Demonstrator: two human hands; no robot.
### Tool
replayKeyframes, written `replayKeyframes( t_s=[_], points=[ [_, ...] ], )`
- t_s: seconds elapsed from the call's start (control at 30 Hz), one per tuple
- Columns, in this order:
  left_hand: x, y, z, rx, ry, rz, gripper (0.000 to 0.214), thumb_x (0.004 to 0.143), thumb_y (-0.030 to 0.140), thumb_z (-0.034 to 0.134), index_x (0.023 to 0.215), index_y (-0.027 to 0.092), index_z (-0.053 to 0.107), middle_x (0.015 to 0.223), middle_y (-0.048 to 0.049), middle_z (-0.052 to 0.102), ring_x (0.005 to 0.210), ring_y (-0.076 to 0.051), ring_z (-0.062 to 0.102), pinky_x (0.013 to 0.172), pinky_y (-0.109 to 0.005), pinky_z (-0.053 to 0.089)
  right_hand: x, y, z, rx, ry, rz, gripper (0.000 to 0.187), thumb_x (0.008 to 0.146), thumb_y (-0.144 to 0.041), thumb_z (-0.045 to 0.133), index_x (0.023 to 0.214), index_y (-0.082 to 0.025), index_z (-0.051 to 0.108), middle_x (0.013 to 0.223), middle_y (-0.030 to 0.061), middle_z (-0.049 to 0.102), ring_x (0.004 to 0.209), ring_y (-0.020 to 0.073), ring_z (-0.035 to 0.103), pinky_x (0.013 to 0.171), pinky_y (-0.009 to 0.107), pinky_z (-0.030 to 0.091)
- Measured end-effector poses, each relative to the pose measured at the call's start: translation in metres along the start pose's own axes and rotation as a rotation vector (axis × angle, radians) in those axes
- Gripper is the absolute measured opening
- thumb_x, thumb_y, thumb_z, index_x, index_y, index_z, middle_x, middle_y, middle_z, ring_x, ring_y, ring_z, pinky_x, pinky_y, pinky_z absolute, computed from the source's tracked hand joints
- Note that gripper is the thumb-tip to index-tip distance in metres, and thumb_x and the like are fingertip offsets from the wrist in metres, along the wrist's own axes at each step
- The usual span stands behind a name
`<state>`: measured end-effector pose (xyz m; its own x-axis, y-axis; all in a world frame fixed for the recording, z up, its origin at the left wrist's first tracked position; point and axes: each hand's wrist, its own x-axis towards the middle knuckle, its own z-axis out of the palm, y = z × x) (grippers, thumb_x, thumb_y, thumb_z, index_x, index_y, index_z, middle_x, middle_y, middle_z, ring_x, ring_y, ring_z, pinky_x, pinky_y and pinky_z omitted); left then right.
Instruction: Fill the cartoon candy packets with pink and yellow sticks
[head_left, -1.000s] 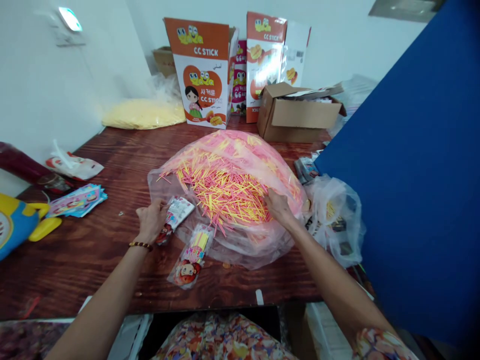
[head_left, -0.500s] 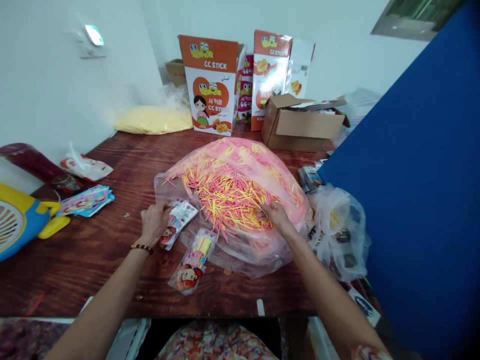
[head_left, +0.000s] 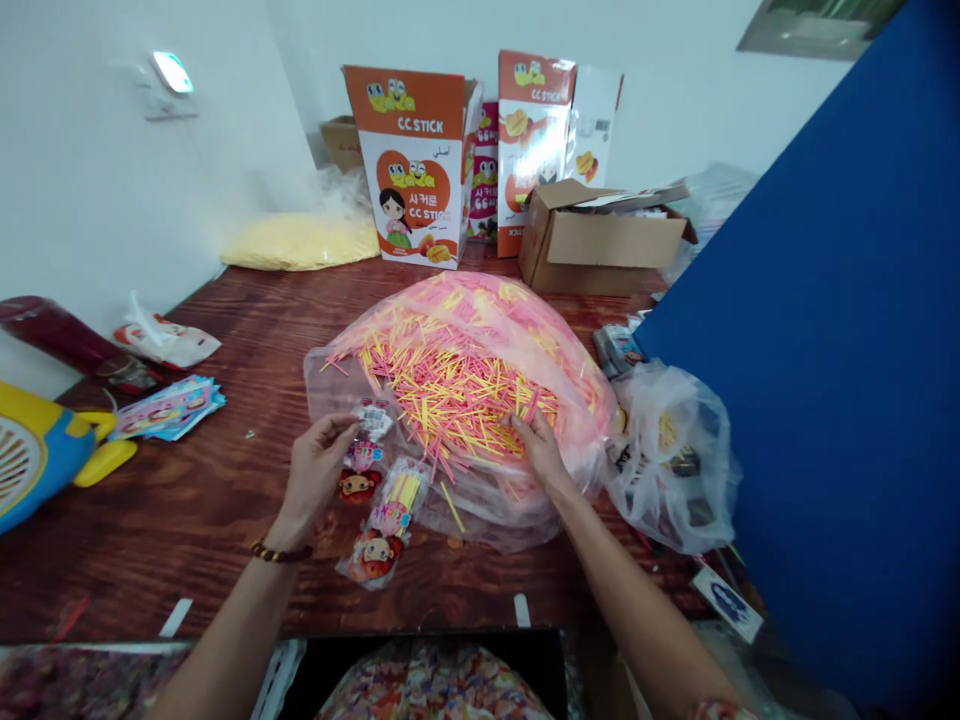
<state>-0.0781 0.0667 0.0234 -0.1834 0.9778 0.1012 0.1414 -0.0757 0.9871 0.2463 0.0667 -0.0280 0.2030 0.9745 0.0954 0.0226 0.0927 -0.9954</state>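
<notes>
My left hand is closed, thumb and fingers pinching the edge of a clear printed packet with a red-haired cartoon figure. Just in front lies a similar packet with yellow sticks inside. A large open plastic bag full of thin pink and yellow sticks spreads over the table's middle. At its right part, my right hand is closed around a few sticks, thumb against fingers. One loose yellow stick rests on the bag's near edge.
Cartons and an open cardboard box stand at the back. A knotted plastic bag sits at right by a blue panel. At left are blue packets, a tissue pack, a dark red bottle and a yellow-blue device.
My left hand has turned and now holds a packet up by its edge. My right hand has shifted slightly left and gathered sticks. A yellow stick now lies apart near the bag's edge.
</notes>
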Motion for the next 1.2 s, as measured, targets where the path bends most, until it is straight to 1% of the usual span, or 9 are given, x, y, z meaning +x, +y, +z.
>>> replayKeyframes(
  t_s=[0.2, 0.33, 0.4, 0.57, 0.67, 0.83, 0.9, 1.03, 1.2],
  points=[
    [-0.020, 0.002, 0.020, -0.162, -0.051, -0.078, 0.029, 0.070, 0.037, 0.078, 0.089, 0.017, 0.069, 0.080, -0.0017, 0.069, 0.074, -0.014, 0.061, 0.068, -0.023, 0.046, 0.001, -0.001, 0.003, -0.086, -0.037, 0.018, 0.014, 0.079, -0.036, 0.059, 0.085, -0.025, 0.053, 0.080, -0.0016, 0.060, 0.081, 0.0208, 0.060, 0.082, 0.036, 0.046],
    [-0.025, 0.005, 0.021, -0.266, -0.003, -0.158, 0.031, 0.067, 0.034, 0.081, 0.090, 0.017, 0.069, 0.083, -0.0001, 0.068, 0.072, -0.012, 0.060, 0.067, -0.022, 0.046, -0.002, -0.005, 0.001, -0.051, -0.077, -0.018, 0.016, 0.083, -0.037, 0.056, 0.094, -0.025, 0.057, 0.082, -0.0004, 0.065, 0.085, 0.0218, 0.063, 0.087, 0.037, 0.046],
    [-0.024, 0.006, 0.019, -0.266, 0.022, -0.161, 0.030, 0.067, 0.035, 0.081, 0.088, 0.018, 0.069, 0.080, 0.0010, 0.067, 0.070, -0.011, 0.058, 0.066, -0.022, 0.045, -0.003, -0.007, 0.001, -0.036, -0.082, -0.030, 0.019, 0.083, -0.038, 0.057, 0.097, -0.025, 0.058, 0.083, -0.0005, 0.067, 0.085, 0.0212, 0.063, 0.086, 0.036, 0.046],
    [-0.002, -0.007, 0.009, -0.075, 0.021, -0.070, 0.029, 0.066, 0.039, 0.079, 0.079, 0.016, 0.068, 0.073, 0.0015, 0.066, 0.066, -0.011, 0.056, 0.064, -0.022, 0.044, -0.005, -0.002, 0.003, -0.124, -0.118, 0.056, 0.017, 0.076, -0.034, 0.060, 0.089, -0.024, 0.061, 0.078, -0.0015, 0.068, 0.077, 0.0204, 0.062, 0.077, 0.034, 0.046],
    [0.019, -0.020, -0.002, 0.099, 0.022, -0.065, 0.030, 0.064, 0.042, 0.076, 0.076, 0.016, 0.070, 0.069, -0.0008, 0.069, 0.063, -0.015, 0.059, 0.062, -0.025, 0.046, -0.004, -0.001, 0.003, -0.095, -0.115, 0.053, 0.014, 0.077, -0.034, 0.059, 0.087, -0.024, 0.061, 0.074, -0.0014, 0.068, 0.078, 0.0210, 0.063, 0.081, 0.035, 0.046],
    [0.046, -0.036, -0.023, 0.589, -0.022, 0.114, 0.028, 0.077, 0.042, 0.062, 0.090, 0.022, 0.077, 0.091, -0.0064, 0.079, 0.085, -0.026, 0.070, 0.077, -0.031, 0.051, -0.002, -0.003, 0.003, -0.086, -0.096, 0.046, 0.016, 0.080, -0.041, 0.060, 0.082, -0.024, 0.061, 0.075, -0.0013, 0.068, 0.082, 0.0213, 0.063, 0.082, 0.035, 0.047],
    [0.050, -0.039, -0.026, 0.696, -0.060, 0.151, 0.032, 0.081, 0.041, 0.057, 0.096, 0.023, 0.078, 0.101, -0.0081, 0.078, 0.094, -0.028, 0.071, 0.082, -0.033, 0.051, -0.002, -0.003, 0.004, -0.098, -0.096, 0.038, 0.015, 0.080, -0.040, 0.061, 0.080, -0.024, 0.060, 0.078, -0.0010, 0.068, 0.083, 0.0212, 0.063, 0.082, 0.035, 0.048],
    [0.051, -0.044, -0.026, 0.784, -0.076, 0.169, 0.036, 0.085, 0.041, 0.051, 0.099, 0.022, 0.077, 0.107, -0.0111, 0.077, 0.098, -0.031, 0.071, 0.083, -0.035, 0.051, -0.004, -0.002, 0.004, -0.055, -0.116, 0.007, 0.009, 0.082, -0.032, 0.057, 0.087, -0.025, 0.060, 0.082, -0.0012, 0.069, 0.086, 0.0202, 0.064, 0.087, 0.034, 0.047],
    [0.052, -0.041, -0.029, 0.732, -0.004, 0.188, 0.032, 0.082, 0.040, 0.054, 0.092, 0.019, 0.075, 0.099, -0.0109, 0.077, 0.089, -0.026, 0.070, 0.083, -0.033, 0.050, -0.003, 0.004, 0.003, -0.077, -0.134, 0.040, 0.010, 0.082, -0.033, 0.056, 0.088, -0.024, 0.060, 0.077, -0.0017, 0.069, 0.084, 0.0209, 0.064, 0.088, 0.036, 0.046]
  ],
)
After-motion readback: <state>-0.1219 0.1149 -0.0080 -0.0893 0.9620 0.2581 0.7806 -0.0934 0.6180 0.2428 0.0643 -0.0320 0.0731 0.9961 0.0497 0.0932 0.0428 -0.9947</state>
